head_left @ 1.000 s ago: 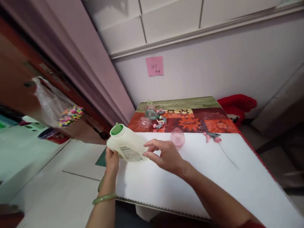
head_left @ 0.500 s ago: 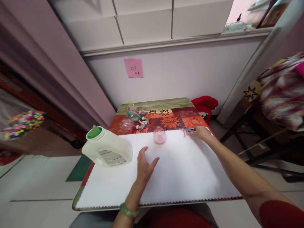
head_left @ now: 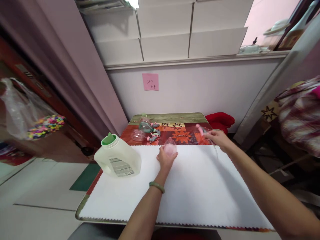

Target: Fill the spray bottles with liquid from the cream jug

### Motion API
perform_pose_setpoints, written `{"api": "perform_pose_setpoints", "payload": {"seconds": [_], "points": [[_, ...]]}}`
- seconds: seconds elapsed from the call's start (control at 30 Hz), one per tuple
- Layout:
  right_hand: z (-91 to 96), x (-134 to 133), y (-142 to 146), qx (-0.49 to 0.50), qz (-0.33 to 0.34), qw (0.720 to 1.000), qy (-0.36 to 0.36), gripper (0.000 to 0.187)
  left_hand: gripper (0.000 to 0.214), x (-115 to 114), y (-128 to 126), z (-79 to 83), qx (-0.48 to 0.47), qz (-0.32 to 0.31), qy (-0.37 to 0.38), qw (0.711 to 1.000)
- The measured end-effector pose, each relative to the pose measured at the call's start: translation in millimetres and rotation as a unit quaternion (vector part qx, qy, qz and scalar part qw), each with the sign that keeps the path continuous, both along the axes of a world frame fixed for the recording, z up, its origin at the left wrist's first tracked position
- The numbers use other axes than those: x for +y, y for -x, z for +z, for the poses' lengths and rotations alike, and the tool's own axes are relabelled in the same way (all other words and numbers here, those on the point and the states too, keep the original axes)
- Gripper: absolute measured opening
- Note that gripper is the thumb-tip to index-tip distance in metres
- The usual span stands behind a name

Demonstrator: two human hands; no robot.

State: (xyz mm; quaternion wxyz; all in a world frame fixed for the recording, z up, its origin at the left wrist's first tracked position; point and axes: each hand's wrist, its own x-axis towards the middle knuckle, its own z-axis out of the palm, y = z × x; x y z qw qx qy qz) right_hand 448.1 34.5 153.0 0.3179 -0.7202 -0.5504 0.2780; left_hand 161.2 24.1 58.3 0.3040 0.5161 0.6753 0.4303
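My left hand point(head_left: 166, 159) is wrapped round a small, clear pink bottle point(head_left: 170, 147) that stands on the white cloth point(head_left: 195, 190). No spray head is on the bottle. My right hand point(head_left: 219, 139) pinches a pink and grey trigger spray head point(head_left: 200, 129), raised over the right far part of the table. Its thin clear dip tube point(head_left: 215, 151) hangs down below the fingers. To the left stands a large whitish jug point(head_left: 122, 158) with a green spout point(head_left: 109, 139) in its open mouth.
Clear spray bottles with trigger heads, one green point(head_left: 144, 126) and one pink point(head_left: 137, 135), lie at the table's far left. A wall with a pink note point(head_left: 150, 82) rises behind the table. On the left hangs a bag of colourful small pieces point(head_left: 47, 126).
My left hand has moved forward and closed round the pink bottle. My right hand has lifted the spray head off the table, its tube now hanging. The head view has shifted slightly.
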Motion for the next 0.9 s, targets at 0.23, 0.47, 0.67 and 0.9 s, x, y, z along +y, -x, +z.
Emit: {"api": "perform_pose_setpoints", "payload": {"seconds": [0.23,0.47,0.67,0.9], "points": [[116.9,-18,33,0.471,0.015,0.821,-0.322,0.039,0.079,-48,10,40.9,-0.062,-0.032,-0.067,0.995],[157.9,-44,101,0.370,0.119,0.863,-0.321,0.039,0.075,-88,17,75.6,-0.040,-0.042,-0.134,0.989],[157.2,-53,126,0.284,0.126,0.897,-0.314,0.040,0.075,-100,35,86.9,-0.013,-0.052,-0.166,0.985],[137.8,-62,154,0.280,0.196,0.888,-0.308,0.036,0.076,-108,52,91.6,-0.096,-0.075,-0.156,0.980]]}}
